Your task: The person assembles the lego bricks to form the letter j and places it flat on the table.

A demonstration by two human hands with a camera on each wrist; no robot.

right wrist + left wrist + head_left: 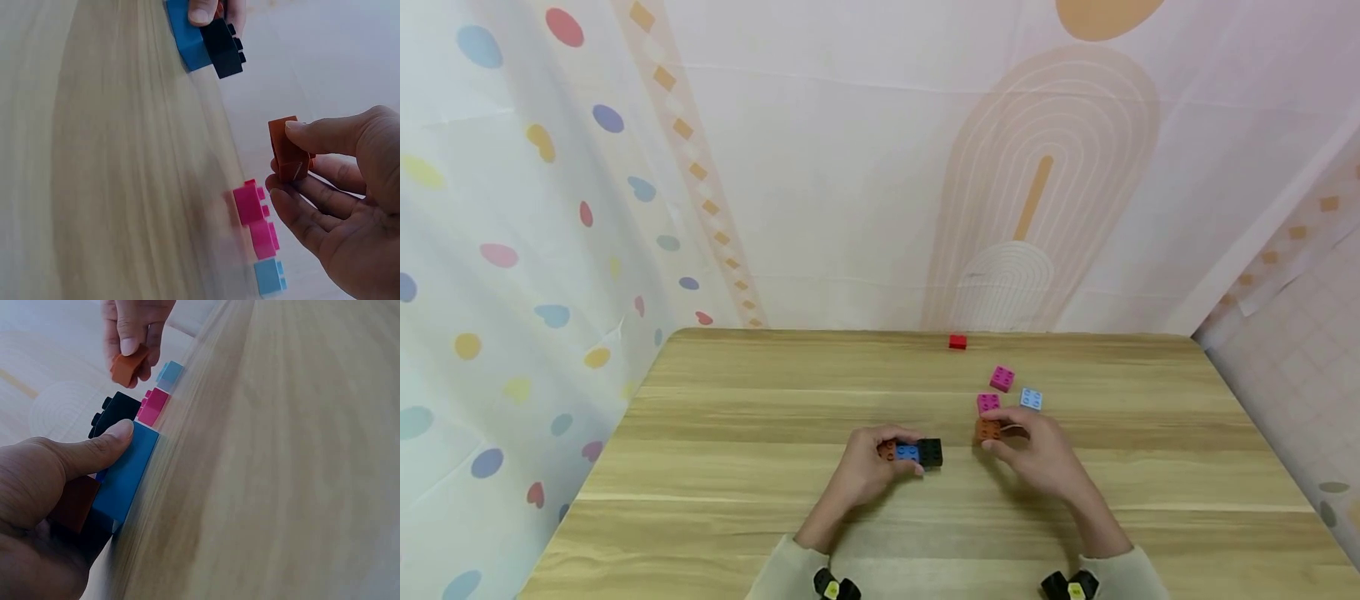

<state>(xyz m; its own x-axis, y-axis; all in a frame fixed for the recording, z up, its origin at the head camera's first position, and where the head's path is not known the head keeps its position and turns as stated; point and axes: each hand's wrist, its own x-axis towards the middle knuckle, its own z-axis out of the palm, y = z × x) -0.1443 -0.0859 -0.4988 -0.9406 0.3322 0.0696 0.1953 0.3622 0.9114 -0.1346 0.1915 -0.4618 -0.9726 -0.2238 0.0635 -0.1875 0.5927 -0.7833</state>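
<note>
My left hand (868, 468) grips a joined block of toy building bricks. Its black brick (930, 452) juts out at the right end, next to a blue brick (907, 452) and a brown brick (887, 451) partly covered by fingers. Underneath runs a longer blue brick (128, 475), with the left thumb pressed along its side. Held off the table between thumb and fingers of my right hand (1039, 450) is a loose orange-brown brick (289, 150), its studs facing away from me in the right wrist view. A gap separates it from the joined block.
Two pink bricks, the nearer (988, 403) and the farther (1002, 378), lie beyond the right hand. Beside them is a light blue brick (1031, 399). A red brick (957, 342) sits at the back edge of the wooden table (760, 383), against a patterned curtain (835, 208).
</note>
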